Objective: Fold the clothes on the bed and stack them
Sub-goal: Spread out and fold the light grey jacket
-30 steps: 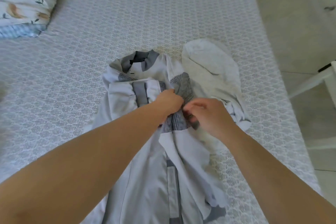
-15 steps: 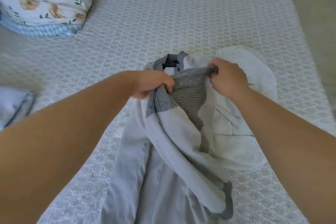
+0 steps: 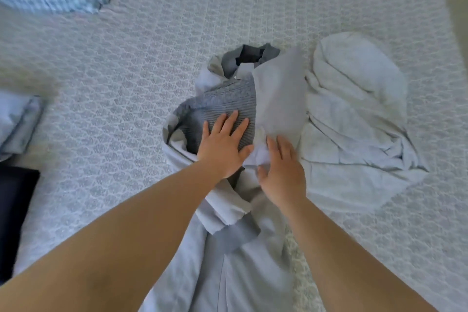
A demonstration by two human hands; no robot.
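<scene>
Grey ribbed hem of jacket (image 3: 228, 106) lies on bed (image 3: 253, 7), turned up toward collar. Left hand (image 3: 224, 145) flat on ribbed part, fingers straight and spread, pressing. Right hand (image 3: 282, 172) just beside left hand, fingers straight, resting on pale jacket fabric. White garment (image 3: 354, 121) touching jacket on right side. Folded clothes (image 3: 17, 124) well apart, left of jacket.

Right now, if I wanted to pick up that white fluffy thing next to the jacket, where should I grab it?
Probably by the near bottom edge of the white garment, coming from the near right side of the bed. That edge lies flat and open there, while its left side is tucked against the grey jacket, where both hands are pressing: left hand, right hand.
</scene>
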